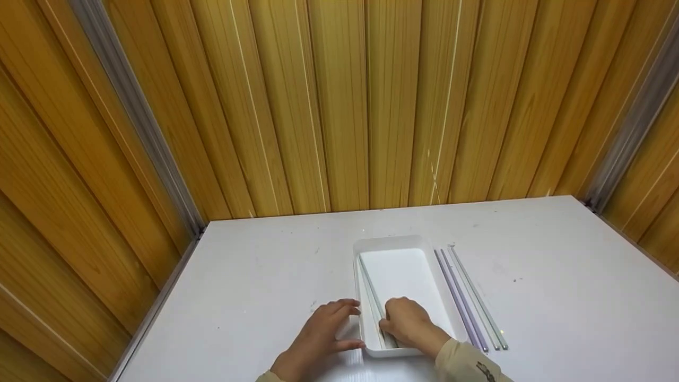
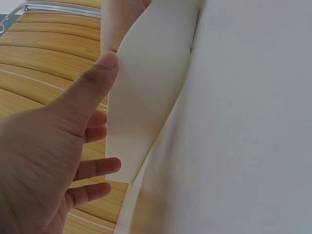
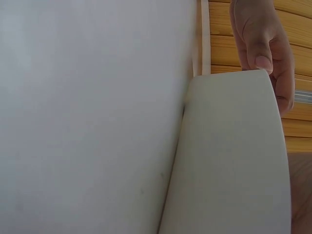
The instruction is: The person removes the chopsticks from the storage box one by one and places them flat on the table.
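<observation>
A white rectangular tray (image 1: 395, 243) stands on the table with pale green chopsticks (image 1: 369, 278) lying lengthwise along its left side. My right hand (image 1: 408, 321) reaches into the tray over its near wall, fingers curled around the near ends of the chopsticks; the fingertips are hidden. At the tray's left wall is my left hand (image 1: 323, 329), its thumb by the near left corner and its fingers farther along, loosely extended. In the left wrist view, the left hand (image 2: 53, 141) has its thumb tip against the tray's outer wall (image 2: 151, 83). The wall hides the right hand's work in the right wrist view.
To the right of the tray, purple chopsticks (image 1: 460, 300) and pale green chopsticks (image 1: 480, 297) lie side by side on the white table (image 1: 265, 265). Wood-patterned panels (image 1: 339, 106) rise behind the table and on both sides.
</observation>
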The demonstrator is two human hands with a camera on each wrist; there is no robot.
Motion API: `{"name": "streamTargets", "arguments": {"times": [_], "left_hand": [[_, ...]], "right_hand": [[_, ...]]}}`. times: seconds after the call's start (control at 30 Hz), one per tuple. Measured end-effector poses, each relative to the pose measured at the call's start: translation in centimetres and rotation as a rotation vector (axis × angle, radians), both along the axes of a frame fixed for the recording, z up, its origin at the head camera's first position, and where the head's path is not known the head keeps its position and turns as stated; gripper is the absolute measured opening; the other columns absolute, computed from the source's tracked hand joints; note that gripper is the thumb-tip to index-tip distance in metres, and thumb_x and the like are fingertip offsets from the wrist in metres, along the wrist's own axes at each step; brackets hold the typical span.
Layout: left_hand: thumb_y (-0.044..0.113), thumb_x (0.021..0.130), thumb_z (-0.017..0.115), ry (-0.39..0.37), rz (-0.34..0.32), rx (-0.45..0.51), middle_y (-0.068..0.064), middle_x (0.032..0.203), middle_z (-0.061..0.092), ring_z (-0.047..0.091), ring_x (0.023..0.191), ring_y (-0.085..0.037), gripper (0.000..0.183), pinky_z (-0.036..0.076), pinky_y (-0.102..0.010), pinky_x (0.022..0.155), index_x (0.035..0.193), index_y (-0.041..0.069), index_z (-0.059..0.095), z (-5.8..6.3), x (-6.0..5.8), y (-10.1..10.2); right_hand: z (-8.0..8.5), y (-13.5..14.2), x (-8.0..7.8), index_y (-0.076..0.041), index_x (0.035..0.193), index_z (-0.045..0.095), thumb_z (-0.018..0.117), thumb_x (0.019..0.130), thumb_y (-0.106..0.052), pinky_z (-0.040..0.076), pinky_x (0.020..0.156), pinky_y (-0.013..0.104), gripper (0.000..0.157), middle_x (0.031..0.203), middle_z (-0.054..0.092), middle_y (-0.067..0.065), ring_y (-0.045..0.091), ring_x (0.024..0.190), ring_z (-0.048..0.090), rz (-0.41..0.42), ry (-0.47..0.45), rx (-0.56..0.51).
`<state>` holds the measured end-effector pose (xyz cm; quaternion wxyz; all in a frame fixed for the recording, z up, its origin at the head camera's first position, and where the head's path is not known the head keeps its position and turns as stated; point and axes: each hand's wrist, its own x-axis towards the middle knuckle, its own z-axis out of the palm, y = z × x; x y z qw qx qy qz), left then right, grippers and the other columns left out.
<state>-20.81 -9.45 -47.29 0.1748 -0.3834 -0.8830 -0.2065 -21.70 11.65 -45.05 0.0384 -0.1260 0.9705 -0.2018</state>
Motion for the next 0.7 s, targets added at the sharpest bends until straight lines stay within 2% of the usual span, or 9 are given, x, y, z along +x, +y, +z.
{"name": "streamTargets", "arguments": {"times": [0.27, 0.5, 0.7], "left_hand": [[0.050, 0.079, 0.070, -0.008, 0.006, -0.002, 0.000, 0.126, 0.062, 0.061, 0.109, -0.017, 0.049, 0.053, -0.029, 0.088, 0.109, 0.012, 0.060, -0.02, -0.05, 0.05], [0.050, 0.080, 0.071, -0.016, 0.000, -0.008, -0.001, 0.125, 0.062, 0.062, 0.109, -0.019, 0.049, 0.053, -0.030, 0.089, 0.109, 0.012, 0.060, -0.01, -0.17, 0.06], [0.049, 0.080, 0.071, 0.008, -0.007, -0.001, 0.000, 0.124, 0.062, 0.062, 0.108, -0.018, 0.048, 0.053, -0.029, 0.086, 0.109, 0.012, 0.059, -0.06, -0.18, -0.07]], "right_hand": [[-0.06, 0.18, -0.13, -0.008, 0.066, 0.058, 0.068, 0.079, -0.019, 0.051, 0.056, 0.035, 0.019, 0.064, 0.058, 0.002, 0.017, 0.060, 0.053, -0.004, 0.012, 0.004], [-0.16, 0.55, -0.17, -0.009, 0.065, 0.056, 0.069, 0.079, -0.018, 0.046, 0.054, 0.032, 0.021, 0.063, 0.055, 0.000, 0.015, 0.059, 0.050, -0.030, 0.009, -0.042], [0.04, 0.77, 0.03, -0.009, 0.064, 0.055, 0.068, 0.077, -0.015, 0.043, 0.052, 0.030, 0.020, 0.061, 0.055, 0.000, 0.014, 0.057, 0.048, -0.044, 0.039, -0.068]]}}
